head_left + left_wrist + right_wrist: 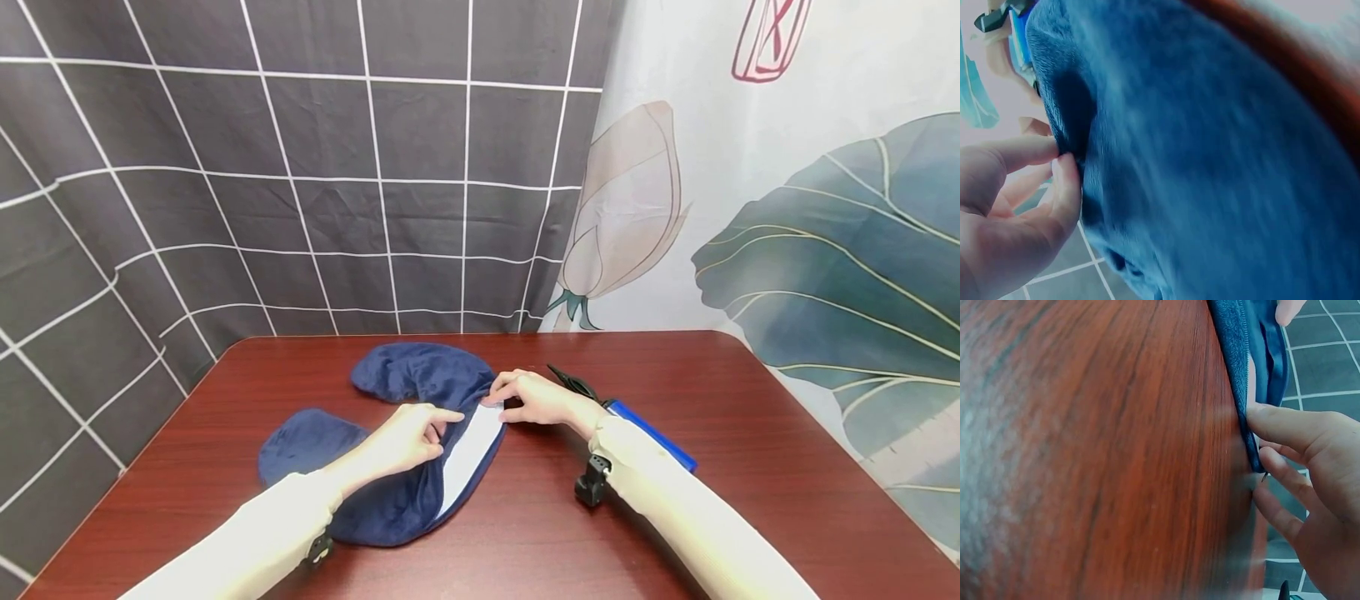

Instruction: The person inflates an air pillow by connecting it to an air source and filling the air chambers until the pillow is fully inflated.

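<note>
A navy plush U-shaped neck pillow (420,367) lies on the table, its cover unzipped along the outer curve. Through the slit shows a white inner cushion (468,454). My left hand (408,433) reaches over the pillow from the left; in the left wrist view its thumb and fingertip pinch the fabric edge (1100,187) of the opening. At the slit's far end my right hand (532,397) grips the cover, thumb on the edge, other fingers partly behind it. Zipper teeth (1246,337) run along that edge in the right wrist view.
Right of the pillow, partly behind the right forearm, lies a blue flat object (652,433) beside a dark, thin item (573,383). The reddish-brown table (540,533) ends at a dark gridded curtain (420,208) and a white floral one (675,275).
</note>
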Demonstrator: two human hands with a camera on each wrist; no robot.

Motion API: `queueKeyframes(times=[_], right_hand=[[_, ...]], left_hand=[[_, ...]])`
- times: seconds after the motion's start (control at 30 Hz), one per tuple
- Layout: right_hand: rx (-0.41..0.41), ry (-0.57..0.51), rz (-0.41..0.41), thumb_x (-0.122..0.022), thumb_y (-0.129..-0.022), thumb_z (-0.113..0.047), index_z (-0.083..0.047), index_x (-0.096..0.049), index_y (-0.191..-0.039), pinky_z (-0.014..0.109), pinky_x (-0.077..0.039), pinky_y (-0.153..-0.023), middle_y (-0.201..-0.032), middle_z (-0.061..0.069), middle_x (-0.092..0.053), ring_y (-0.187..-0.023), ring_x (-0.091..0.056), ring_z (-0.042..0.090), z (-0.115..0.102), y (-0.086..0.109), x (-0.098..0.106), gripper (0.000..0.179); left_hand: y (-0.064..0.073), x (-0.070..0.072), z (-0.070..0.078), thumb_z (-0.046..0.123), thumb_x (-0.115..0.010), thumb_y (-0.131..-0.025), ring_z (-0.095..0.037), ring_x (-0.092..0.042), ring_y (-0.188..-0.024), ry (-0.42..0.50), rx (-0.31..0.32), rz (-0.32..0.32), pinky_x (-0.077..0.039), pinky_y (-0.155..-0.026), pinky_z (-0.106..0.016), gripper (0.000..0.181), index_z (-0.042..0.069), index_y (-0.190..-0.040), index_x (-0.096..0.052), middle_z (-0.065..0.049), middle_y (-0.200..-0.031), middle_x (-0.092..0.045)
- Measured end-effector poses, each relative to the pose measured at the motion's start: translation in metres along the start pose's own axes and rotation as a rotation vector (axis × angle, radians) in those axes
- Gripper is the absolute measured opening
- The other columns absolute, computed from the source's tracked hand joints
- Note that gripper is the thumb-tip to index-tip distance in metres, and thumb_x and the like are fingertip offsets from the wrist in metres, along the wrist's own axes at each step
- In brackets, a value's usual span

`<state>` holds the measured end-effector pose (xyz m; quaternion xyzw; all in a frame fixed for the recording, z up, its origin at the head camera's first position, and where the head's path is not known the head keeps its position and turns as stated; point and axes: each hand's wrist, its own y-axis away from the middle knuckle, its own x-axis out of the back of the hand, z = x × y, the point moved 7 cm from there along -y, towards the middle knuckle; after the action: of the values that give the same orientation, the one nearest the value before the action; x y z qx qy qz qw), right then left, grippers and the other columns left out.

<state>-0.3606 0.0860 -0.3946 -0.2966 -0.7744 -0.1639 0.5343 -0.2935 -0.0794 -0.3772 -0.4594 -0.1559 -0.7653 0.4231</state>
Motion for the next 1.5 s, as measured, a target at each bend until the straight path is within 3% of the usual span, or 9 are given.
queueKeyframes(times=[0.27, 0.5, 0.73, 1.1, 1.5], right_hand=[[0.024, 0.001, 0.006, -0.069, -0.091, -0.017, -0.018, -0.072, -0.122, 0.038, -0.046, -0.095, -0.116, 0.003, -0.065, -0.110, -0.057, 0.022, -0.001, -0.001, -0.001, 0.031], [0.032, 0.007, 0.010, -0.069, -0.091, -0.016, -0.018, -0.071, -0.122, 0.038, -0.047, -0.096, -0.115, 0.003, -0.066, -0.110, -0.057, 0.022, -0.003, -0.002, -0.001, 0.031], [0.038, 0.056, 0.023, -0.070, -0.090, -0.014, -0.017, -0.072, -0.121, 0.033, -0.048, -0.091, -0.112, 0.003, -0.067, -0.105, -0.056, 0.020, -0.010, -0.002, 0.001, 0.031], [0.028, 0.118, 0.048, -0.072, -0.088, -0.015, -0.016, -0.073, -0.119, 0.029, -0.048, -0.084, -0.108, 0.002, -0.068, -0.098, -0.056, 0.018, -0.013, -0.002, 0.004, 0.030], [-0.049, 0.149, -0.006, -0.072, -0.085, -0.013, -0.015, -0.076, -0.111, 0.034, -0.051, -0.090, -0.105, 0.002, -0.070, -0.098, -0.062, 0.018, -0.016, -0.009, 0.005, 0.027]], left_hand=[[0.008, 0.020, -0.007, -0.012, -0.065, -0.072, -0.002, -0.051, -0.065, -0.112, -0.099, 0.115, -0.047, -0.061, -0.017, 0.045, 0.003, -0.114, -0.072, -0.009, -0.086, -0.062], [0.012, 0.027, -0.016, -0.013, -0.066, -0.072, -0.004, -0.049, -0.067, -0.121, -0.096, 0.143, -0.045, -0.061, -0.017, 0.043, 0.001, -0.112, -0.072, -0.009, -0.087, -0.062], [0.016, 0.023, -0.023, -0.012, -0.067, -0.073, -0.006, -0.054, -0.069, -0.084, -0.107, 0.114, -0.049, -0.063, -0.018, 0.042, -0.001, -0.113, -0.066, -0.010, -0.089, -0.060], [0.018, 0.018, -0.039, 0.002, -0.077, -0.078, -0.002, -0.062, -0.073, 0.047, 0.007, -0.007, -0.049, -0.068, -0.019, 0.044, 0.001, -0.120, -0.067, -0.012, -0.098, -0.062], [0.018, 0.013, -0.048, 0.009, -0.083, -0.074, 0.000, -0.060, -0.074, 0.117, 0.042, 0.009, -0.048, -0.072, -0.019, 0.045, 0.003, -0.116, -0.068, -0.008, -0.092, -0.061]])
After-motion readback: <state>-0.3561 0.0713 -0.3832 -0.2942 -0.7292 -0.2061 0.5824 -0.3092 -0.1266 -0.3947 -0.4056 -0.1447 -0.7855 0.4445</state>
